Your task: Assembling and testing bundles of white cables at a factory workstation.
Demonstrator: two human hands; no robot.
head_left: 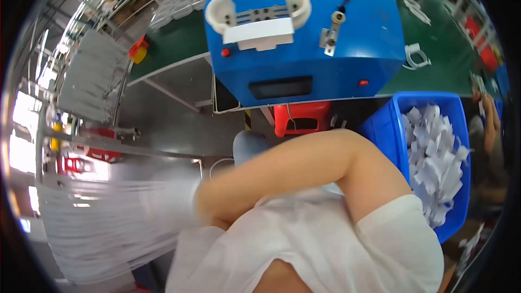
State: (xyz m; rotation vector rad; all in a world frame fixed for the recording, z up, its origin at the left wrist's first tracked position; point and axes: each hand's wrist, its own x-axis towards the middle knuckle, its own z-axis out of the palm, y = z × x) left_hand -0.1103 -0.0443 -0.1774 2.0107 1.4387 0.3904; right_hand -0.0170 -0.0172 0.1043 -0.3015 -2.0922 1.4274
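Grey floor [163,122], green-topped workbench [176,42], red plastic stool [281,119], bright windows [24,154] left.

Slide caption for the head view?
Right arm extends left toward blurred white material; blue machine ahead, blue bin of white scraps at right.

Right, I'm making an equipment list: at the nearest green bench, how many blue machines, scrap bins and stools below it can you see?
Blue box-shaped machine: 1
Blue plastic bin holding white scraps: 1
Red plastic stool: 1
Total: 3
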